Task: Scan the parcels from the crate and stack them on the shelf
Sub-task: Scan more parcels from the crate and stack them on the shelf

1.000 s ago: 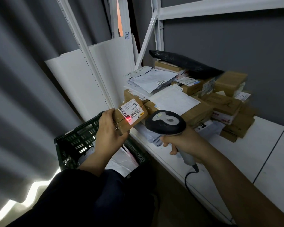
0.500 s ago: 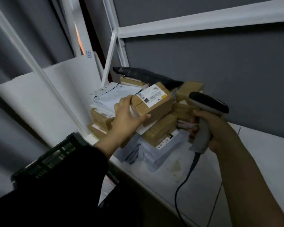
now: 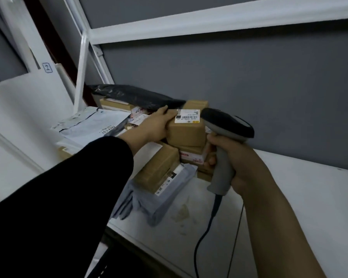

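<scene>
I see my left hand point(image 3: 156, 125) grasping the small brown parcel point(image 3: 186, 130) from its left side, label up, resting on the stack on the shelf point(image 3: 301, 189), while my right hand point(image 3: 232, 157), just beside, clenches the scanner point(image 3: 226, 137).

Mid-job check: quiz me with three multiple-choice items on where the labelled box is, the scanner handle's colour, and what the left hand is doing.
1. The labelled box sits:
A on the parcel stack
B in the crate
C on the floor

2. The scanner handle is:
A red
B grey
C yellow

3. The left hand is:
A empty, hanging free
B pressing a button
C gripping the box's side

Answers: 1 A, brown parcels lie directly beneath it on the shelf. 2 B, grey handle in the right hand. 3 C, fingers wrap the box's left edge.
</scene>
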